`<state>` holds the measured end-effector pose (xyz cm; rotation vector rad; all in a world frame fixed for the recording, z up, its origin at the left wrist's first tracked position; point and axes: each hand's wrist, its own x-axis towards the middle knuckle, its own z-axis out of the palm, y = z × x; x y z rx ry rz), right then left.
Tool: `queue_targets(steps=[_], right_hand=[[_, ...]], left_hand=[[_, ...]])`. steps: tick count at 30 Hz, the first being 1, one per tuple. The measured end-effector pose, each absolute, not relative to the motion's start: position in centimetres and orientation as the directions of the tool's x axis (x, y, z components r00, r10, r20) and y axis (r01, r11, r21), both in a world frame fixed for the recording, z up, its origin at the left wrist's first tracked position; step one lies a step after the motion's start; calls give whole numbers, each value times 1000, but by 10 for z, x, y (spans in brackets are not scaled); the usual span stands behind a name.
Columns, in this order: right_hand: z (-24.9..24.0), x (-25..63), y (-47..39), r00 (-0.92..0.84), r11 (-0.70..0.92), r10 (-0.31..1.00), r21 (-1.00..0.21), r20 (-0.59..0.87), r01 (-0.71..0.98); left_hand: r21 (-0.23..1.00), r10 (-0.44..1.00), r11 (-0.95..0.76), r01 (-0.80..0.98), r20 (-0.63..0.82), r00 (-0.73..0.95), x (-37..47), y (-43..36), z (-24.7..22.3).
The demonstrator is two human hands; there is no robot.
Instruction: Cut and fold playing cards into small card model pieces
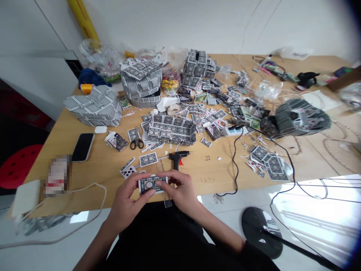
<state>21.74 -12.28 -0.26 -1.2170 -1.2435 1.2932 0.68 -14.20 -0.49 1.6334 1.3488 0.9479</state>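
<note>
A patterned playing card (148, 184) is held at the table's front edge between both hands. My left hand (128, 199) grips its left side, fingers behind and thumb on its face. My right hand (180, 188) pinches its right side the same way. Part of a clear ruler (167, 203) sticks out below the card. Just beyond lie a loose card (148, 159), a spade card (129, 171) and a black glue gun (177, 159) with an orange trigger. Black scissors (137, 142) and an open box woven from cards (171, 131) are farther back.
Card-woven forms (94, 105) stand at the back left, back centre and right. Scattered cards (275, 165) lie at the right. A phone (83, 147) is at the left. Black cords trail from a power strip (232, 130) over the front edge. A round black stand base (261, 229) is on the floor.
</note>
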Motion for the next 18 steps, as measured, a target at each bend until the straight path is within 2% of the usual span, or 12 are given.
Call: queue_targets(steps=[6,13,18], right_hand=[[-3,217,-123,-114,-169,981,-980,-158,-100],[3,217,-123,-210,-266,953,-935,-218,-234],[3,218,-125,-271,-272,937,-946,-219,-175]], left_hand=[[835,972,-200,512,104,210,3,-140,-2],[796,968,-235,557,142,206,-3,-137,1],[853,983,-156,499,86,161,-6,-137,-3]])
